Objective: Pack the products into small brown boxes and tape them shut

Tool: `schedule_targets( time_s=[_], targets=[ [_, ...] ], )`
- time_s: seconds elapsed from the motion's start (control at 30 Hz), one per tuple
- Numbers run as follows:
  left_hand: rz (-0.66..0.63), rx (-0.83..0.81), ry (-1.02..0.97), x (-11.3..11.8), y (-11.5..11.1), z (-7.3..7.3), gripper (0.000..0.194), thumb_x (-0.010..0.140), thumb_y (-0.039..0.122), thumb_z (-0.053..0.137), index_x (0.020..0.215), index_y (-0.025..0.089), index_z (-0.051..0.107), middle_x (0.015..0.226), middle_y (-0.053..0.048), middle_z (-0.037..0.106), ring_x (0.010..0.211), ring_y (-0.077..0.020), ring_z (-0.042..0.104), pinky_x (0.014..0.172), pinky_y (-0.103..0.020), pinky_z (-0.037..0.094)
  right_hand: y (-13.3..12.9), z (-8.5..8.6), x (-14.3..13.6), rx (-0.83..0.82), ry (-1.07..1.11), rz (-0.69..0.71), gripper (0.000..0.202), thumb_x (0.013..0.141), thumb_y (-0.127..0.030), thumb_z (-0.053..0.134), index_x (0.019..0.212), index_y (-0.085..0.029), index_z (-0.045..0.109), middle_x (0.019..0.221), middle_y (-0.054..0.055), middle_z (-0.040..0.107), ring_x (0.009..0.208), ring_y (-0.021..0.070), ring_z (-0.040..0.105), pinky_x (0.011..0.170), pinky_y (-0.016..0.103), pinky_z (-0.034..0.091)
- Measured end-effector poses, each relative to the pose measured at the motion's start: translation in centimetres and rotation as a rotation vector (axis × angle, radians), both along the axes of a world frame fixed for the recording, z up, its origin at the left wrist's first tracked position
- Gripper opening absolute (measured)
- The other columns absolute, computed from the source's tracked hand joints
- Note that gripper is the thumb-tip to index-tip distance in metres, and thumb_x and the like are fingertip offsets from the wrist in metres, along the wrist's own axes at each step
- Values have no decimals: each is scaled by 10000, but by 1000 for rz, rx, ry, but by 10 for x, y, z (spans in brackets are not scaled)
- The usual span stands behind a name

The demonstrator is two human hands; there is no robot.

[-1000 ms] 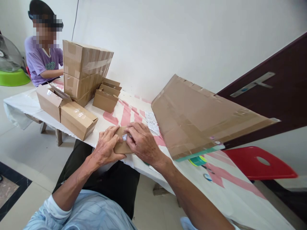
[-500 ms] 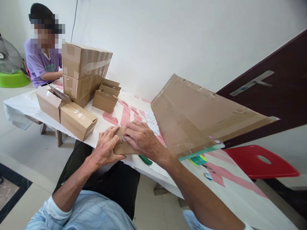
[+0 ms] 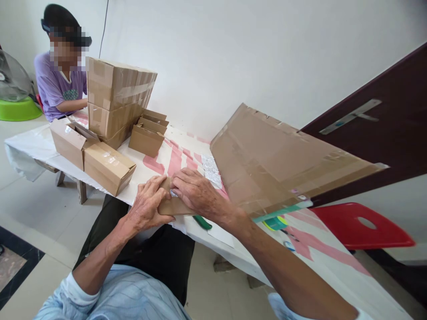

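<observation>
A small brown cardboard box (image 3: 176, 206) rests at the table's near edge, partly covered by both hands. Its left end is in the grip of my left hand (image 3: 149, 201), thumb along the near side and fingers over the top. My right hand (image 3: 195, 190) lies over the box's right part, its fingers bunched together at a small white-and-dark label (image 3: 173, 194) on the top face. Those fingertips hide much of the label. Just right of the box, a green-handled tool (image 3: 202, 222) lies partly hidden under my right wrist.
Taped boxes (image 3: 125, 89) are stacked at the back left, with open boxes (image 3: 147, 138) beside them and two smaller boxes (image 3: 108, 162) in front. A large cardboard sheet (image 3: 263, 155) leans at right, near a printed sheet (image 3: 211, 169), a tape roll (image 3: 275, 222) and a red stool (image 3: 363, 224). A co-worker (image 3: 62, 84) sits far left.
My right hand has shifted slightly left across the top of the box, and its forearm has swung a little to the right. My left hand and the box stay in place.
</observation>
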State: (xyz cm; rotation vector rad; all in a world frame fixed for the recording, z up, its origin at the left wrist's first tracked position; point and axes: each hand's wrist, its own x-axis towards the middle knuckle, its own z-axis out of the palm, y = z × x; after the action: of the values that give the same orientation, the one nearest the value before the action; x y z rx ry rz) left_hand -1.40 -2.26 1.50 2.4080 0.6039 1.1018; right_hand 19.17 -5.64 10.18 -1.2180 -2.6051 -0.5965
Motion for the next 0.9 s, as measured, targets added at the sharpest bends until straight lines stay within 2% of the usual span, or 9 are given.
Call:
schedule_targets(
  time_s=[0.17, 0.33, 0.67, 0.8, 0.9],
  targets=[
    [-11, 12, -1, 1, 1, 1, 556, 635, 270, 1011, 1067, 220, 664, 1649, -225, 496, 1552, -432, 446, 1170, -601, 435, 0, 8, 2, -45, -41, 37, 264, 1030, -84, 564, 837, -208, 697, 859, 63, 656, 886, 240, 536, 852, 366, 435],
    [-23, 13, -9, 2, 1, 2, 553, 634, 259, 1007, 1069, 223, 667, 1656, -214, 492, 1550, -425, 448, 1177, -600, 424, 0, 11, -2, -60, -56, 65, 275, 1008, -38, 536, 874, -193, 719, 841, 61, 646, 843, 235, 507, 816, 361, 407],
    [-27, 6, -1, 2, 1, 2, 535, 661, 297, 997, 1079, 225, 671, 1655, -209, 500, 1547, -420, 451, 1169, -593, 433, -2, 0, -1, -11, -121, -2, 270, 1016, -40, 464, 951, -190, 680, 909, 91, 645, 884, 259, 499, 847, 376, 417],
    [-26, 4, 2, 1, 2, 4, 543, 644, 304, 1007, 1057, 222, 665, 1659, -216, 492, 1548, -424, 450, 1171, -599, 437, -6, 1, -6, -22, -16, 26, 265, 1023, -48, 444, 952, -209, 641, 927, 86, 651, 875, 249, 546, 834, 371, 457],
    [-18, -4, 3, -1, 3, 4, 537, 644, 291, 1008, 1034, 227, 644, 1649, -223, 500, 1538, -420, 465, 1168, -607, 436, -10, 10, -3, -20, 216, 34, 262, 1035, -71, 426, 953, -231, 616, 957, 81, 681, 919, 245, 619, 863, 380, 507]
  ],
)
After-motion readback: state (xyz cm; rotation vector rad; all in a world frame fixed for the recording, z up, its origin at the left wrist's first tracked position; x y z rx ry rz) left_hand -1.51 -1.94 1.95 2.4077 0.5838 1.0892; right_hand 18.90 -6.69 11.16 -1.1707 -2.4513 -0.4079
